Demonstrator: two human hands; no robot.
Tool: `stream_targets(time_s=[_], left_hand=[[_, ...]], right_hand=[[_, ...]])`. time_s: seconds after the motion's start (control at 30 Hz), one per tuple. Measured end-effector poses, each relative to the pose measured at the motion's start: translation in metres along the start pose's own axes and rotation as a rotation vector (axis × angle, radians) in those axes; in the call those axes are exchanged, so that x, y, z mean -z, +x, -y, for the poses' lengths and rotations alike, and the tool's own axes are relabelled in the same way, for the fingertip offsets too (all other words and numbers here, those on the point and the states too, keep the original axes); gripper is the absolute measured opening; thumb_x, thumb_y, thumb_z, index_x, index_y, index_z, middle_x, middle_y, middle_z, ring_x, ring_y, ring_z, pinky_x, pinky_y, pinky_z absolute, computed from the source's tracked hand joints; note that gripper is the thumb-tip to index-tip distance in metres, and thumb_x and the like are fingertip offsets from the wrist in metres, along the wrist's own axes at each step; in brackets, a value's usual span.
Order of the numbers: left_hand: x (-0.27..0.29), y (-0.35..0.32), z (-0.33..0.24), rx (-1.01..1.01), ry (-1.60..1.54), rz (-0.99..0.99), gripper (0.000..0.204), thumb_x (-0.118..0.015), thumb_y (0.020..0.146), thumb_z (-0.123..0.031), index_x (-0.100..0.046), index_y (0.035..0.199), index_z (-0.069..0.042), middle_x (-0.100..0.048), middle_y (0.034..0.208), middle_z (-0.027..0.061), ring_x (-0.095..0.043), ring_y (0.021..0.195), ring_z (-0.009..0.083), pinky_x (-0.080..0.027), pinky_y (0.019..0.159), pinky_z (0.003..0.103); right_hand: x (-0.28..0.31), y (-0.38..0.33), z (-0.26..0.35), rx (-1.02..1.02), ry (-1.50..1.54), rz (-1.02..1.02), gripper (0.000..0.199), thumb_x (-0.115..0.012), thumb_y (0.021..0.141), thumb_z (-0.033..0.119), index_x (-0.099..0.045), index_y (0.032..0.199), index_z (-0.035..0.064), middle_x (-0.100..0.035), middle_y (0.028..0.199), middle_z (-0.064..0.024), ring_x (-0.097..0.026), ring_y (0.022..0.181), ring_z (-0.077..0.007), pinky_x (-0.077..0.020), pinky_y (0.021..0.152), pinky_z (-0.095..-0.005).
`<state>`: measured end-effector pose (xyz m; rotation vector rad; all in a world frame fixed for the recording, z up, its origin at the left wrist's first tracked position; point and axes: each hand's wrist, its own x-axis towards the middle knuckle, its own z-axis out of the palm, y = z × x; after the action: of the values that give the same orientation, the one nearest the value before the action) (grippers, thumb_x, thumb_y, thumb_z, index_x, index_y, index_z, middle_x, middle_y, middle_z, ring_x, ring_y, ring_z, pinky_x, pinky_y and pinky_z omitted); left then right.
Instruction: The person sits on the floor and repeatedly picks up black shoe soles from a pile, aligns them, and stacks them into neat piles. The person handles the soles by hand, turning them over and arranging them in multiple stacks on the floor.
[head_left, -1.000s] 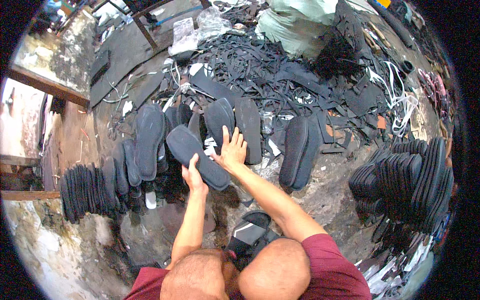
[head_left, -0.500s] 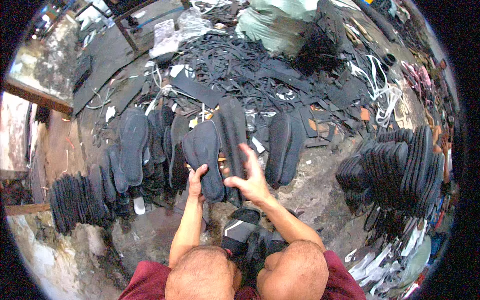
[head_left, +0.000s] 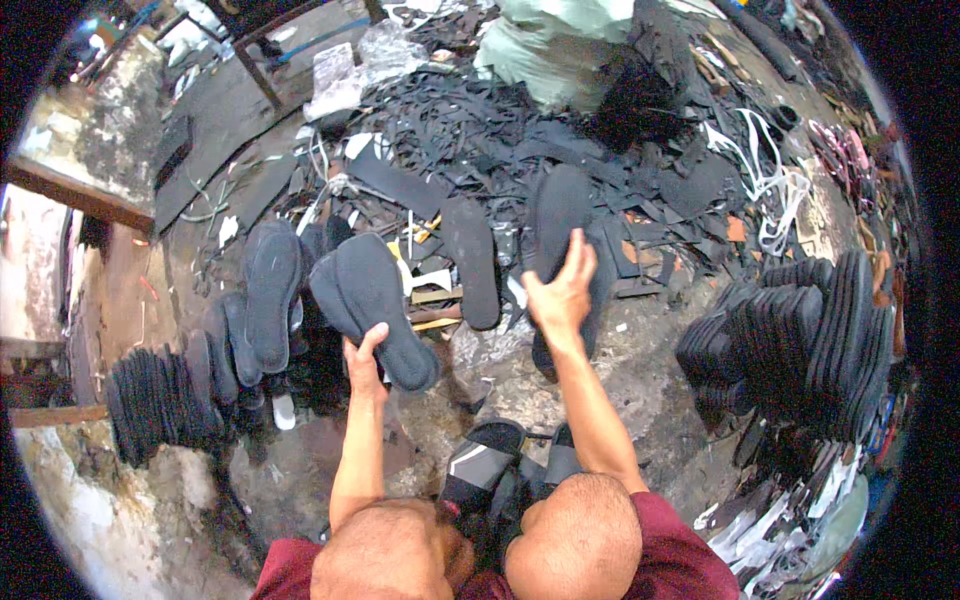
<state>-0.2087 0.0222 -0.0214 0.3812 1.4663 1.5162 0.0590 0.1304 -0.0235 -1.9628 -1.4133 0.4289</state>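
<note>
In the head view, overlapping black soles [head_left: 385,300] are gripped along their lower edge by the left hand [head_left: 367,366]. Farther right, the right hand [head_left: 562,300] is spread over a dark sole [head_left: 562,203]; whether that one is gripped cannot be told.

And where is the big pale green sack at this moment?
In the head view, the sack is at the top, right of centre, beside the heap of black scraps and beyond the right hand.
</note>
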Motion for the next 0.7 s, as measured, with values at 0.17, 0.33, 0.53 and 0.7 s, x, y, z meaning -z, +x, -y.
stream_targets(time_s=[0.17,0.33,0.53,0.7], left_hand=[[0.018,-0.020,0.016,0.179,-0.129,0.119,0.056,-0.076,0.081,-0.016,-0.055,0.132,-0.002,-0.069,0.112,0.0140,-0.071,0.095,0.0303,-0.061,0.085,0.046],[-0.023,-0.020,0.014,0.091,0.015,0.153,0.070,-0.085,0.075,-0.013,-0.051,0.136,-0.003,-0.066,0.120,0.0095,-0.065,0.107,0.0256,-0.053,0.097,0.040],[-0.004,-0.007,0.027,0.070,0.021,0.074,0.068,-0.081,0.085,-0.017,-0.046,0.141,-0.002,-0.062,0.129,0.0106,-0.061,0.116,0.0264,-0.050,0.101,0.040],[0.001,-0.012,0.037,0.267,-0.237,0.263,0.060,-0.059,0.102,-0.042,-0.045,0.147,-0.004,-0.057,0.141,0.0092,-0.057,0.125,0.0249,-0.045,0.108,0.040]], right_hand=[[0.022,0.002,0.007,0.215,-0.628,-0.041,0.091,-0.080,0.079,0.045,-0.041,0.153,0.0101,-0.032,0.160,-0.0219,-0.029,0.148,-0.0417,-0.0303,0.113,-0.0623],[-0.081,-0.029,0.014,0.168,-0.383,0.559,0.102,-0.074,0.086,0.043,-0.015,0.161,0.0077,-0.048,0.143,-0.0280,-0.057,0.120,-0.0432,-0.0502,0.096,-0.0518],[-0.060,-0.070,0.016,-0.001,0.416,0.747,0.088,-0.081,0.079,0.022,-0.038,0.152,0.0012,-0.056,0.140,-0.0240,-0.060,0.124,-0.0337,-0.0453,0.107,-0.0418],[0.008,-0.120,0.055,0.114,0.574,0.717,0.085,-0.083,0.078,0.024,-0.044,0.151,0.0030,-0.050,0.148,-0.0214,-0.047,0.139,-0.0354,-0.0355,0.117,-0.0427]])
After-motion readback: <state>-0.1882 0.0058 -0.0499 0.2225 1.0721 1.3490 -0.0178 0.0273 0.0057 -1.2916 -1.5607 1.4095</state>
